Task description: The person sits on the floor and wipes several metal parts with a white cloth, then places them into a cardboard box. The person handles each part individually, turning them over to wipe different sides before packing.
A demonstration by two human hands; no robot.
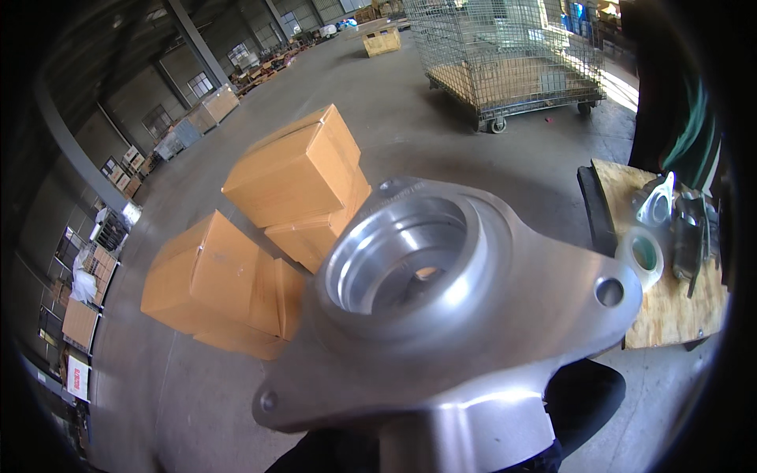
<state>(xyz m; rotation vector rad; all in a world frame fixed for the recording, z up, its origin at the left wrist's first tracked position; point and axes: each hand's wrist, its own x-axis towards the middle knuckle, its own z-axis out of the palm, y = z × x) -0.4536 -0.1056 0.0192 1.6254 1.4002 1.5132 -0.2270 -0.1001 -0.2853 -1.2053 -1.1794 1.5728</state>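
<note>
A silvery machined metal flange housing (505,315) fills the lower middle, very close to me. Its round bored opening (398,260) faces up, with stepped rings inside and a small hole at the bottom. Bolt holes pierce its corners, one of them at the right lobe (631,303). Below the flange, a thick stub runs down to the lower edge. Neither of my hands shows; the housing covers the area where they could be. Black cloth (587,398) appears under it on the right, and more dark cloth shows at the lower left.
Brown cardboard boxes (284,169) stand stacked on the grey floor ahead and left. On the right, a plywood-topped bench (678,323) carries a tape roll (640,258) and several metal parts (656,206). A wheeled wire cage (505,67) stands farther back. Pallets and crates line the left wall.
</note>
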